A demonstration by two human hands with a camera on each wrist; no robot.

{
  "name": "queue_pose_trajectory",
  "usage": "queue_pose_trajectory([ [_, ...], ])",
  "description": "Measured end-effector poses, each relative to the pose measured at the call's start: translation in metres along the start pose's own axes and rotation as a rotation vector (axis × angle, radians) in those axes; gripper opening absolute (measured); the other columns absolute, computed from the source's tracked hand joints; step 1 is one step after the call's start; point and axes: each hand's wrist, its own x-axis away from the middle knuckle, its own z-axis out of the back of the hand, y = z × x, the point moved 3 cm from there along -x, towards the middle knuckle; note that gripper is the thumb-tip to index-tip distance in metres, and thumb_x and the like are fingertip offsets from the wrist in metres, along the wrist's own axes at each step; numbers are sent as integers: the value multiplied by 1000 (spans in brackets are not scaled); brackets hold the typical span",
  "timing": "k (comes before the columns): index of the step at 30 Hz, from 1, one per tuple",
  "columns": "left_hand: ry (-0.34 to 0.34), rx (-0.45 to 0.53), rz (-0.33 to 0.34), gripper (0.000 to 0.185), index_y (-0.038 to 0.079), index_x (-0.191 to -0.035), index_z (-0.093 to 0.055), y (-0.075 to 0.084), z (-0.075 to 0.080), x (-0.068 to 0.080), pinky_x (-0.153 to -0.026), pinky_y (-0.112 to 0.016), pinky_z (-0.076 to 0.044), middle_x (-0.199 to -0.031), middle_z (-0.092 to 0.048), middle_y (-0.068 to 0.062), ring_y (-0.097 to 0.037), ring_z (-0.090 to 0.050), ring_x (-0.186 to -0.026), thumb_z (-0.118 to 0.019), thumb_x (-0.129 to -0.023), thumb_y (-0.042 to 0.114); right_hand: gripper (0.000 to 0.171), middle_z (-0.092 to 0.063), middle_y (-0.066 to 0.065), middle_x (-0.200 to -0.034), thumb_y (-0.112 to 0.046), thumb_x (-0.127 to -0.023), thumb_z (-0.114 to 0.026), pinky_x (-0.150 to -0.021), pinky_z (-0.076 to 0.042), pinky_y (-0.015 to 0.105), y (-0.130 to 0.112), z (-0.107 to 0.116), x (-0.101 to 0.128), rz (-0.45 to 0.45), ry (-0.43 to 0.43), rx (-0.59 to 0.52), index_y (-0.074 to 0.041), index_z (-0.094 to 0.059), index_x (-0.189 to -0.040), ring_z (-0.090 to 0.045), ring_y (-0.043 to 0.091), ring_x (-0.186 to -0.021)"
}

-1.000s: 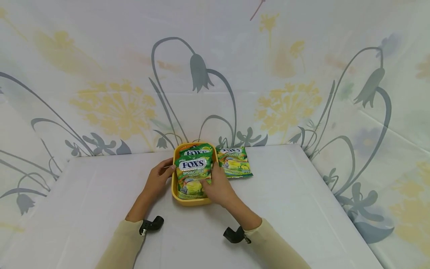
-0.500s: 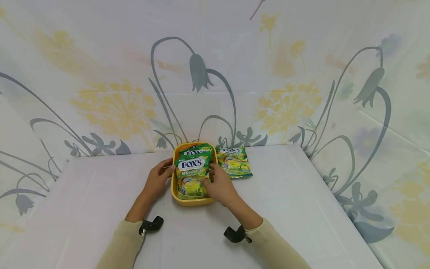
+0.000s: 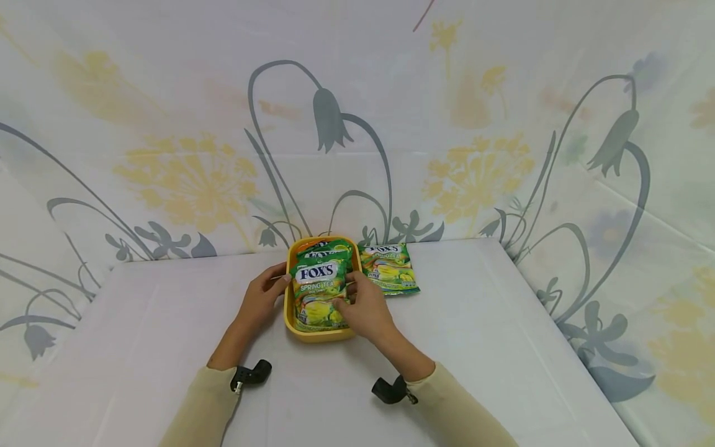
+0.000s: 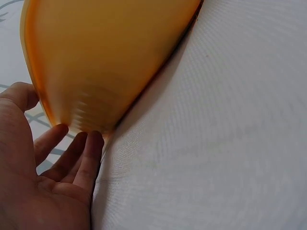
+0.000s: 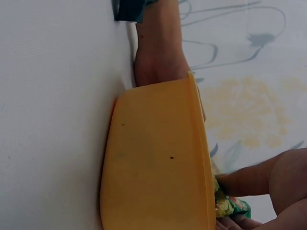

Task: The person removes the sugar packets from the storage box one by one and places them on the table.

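A yellow tub (image 3: pixel 321 336) stands at the middle of the white table. Two green FOX'S Spring Tea candy packets lie in it: the top packet (image 3: pixel 317 293) and another packet (image 3: pixel 326 251) behind it. My right hand (image 3: pixel 347 298) pinches the top packet's right edge, thumb above and fingers at its lower corner. My left hand (image 3: pixel 277 287) rests against the tub's left wall with straight fingers. In the left wrist view the left hand's fingertips (image 4: pixel 91 141) touch the tub (image 4: pixel 105 57). The right wrist view shows the tub (image 5: pixel 153 167), the packet's corner (image 5: pixel 228 205) and my right hand (image 5: pixel 259 191).
A third candy packet (image 3: pixel 389 268) lies flat on the table just right of the tub. Black wrist mounts (image 3: pixel 251 374) (image 3: pixel 391 391) sit on both sleeves. A floral cloth (image 3: pixel 335 124) hangs close behind the table; the table's right edge (image 3: pixel 558 323) slants off.
The top packet has shifted slightly left and settled lower in the tub. My right thumb has moved up along its right edge. The left hand has stayed put.
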Motion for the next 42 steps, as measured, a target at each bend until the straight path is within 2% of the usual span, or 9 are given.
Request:
queue_pose_trajectory([
  [10,-2,-6,19,54,10,-159,-48,0,-1,0,-112,-47,-52,-157,-53,-14,-33,-57,-138,-55,-112,35,44,-70,15,-115,-7,-94,-78,-88,-62,43,0,2,1,-3,53,-31,5,-62,-133,-68,27,-102],
  [16,6,-17,-2,53,8,-159,-48,0,0,-2,-112,-47,-53,-155,-54,-17,-35,-58,-138,-54,-112,33,44,-71,17,-116,-7,-94,-77,-88,-62,43,-2,5,-1,2,66,-50,6,-62,-133,-69,28,-103],
  [22,2,-20,-2,56,8,-159,-48,0,-1,-2,-113,-46,-52,-157,-53,-16,-34,-57,-138,-55,-112,37,42,-70,19,-117,-6,-94,-77,-90,-63,43,-3,11,-3,1,86,-101,8,-62,-131,-71,31,-107],
  [31,2,0,-13,55,6,-159,-47,0,0,-2,-111,-46,-53,-157,-52,-19,-37,-58,-137,-55,-112,34,36,-70,19,-114,-3,-95,-75,-82,-63,35,-3,25,-7,3,83,-197,10,-64,-127,-72,27,-100],
  [34,-5,-3,-2,53,2,-158,-47,14,-1,3,-112,-48,-53,-156,-52,-22,-39,-57,-138,-54,-113,27,36,-70,21,-114,0,-96,-74,-83,-64,35,-5,32,-7,1,91,-240,11,-64,-128,-72,28,-100],
  [38,-12,-9,16,52,-1,-159,-44,18,-2,4,-112,-49,-52,-157,-50,-24,-40,-56,-139,-53,-113,23,41,-69,25,-119,0,-96,-72,-89,-65,38,-4,40,-9,-14,109,-269,13,-61,-133,-73,33,-108],
  [42,0,5,0,54,3,-159,-46,2,-1,-1,-111,-47,-53,-157,-51,-21,-37,-57,-138,-55,-112,29,44,-69,26,-123,0,-96,-71,-91,-64,39,-1,47,-12,-35,123,-275,13,-59,-137,-72,35,-113],
])
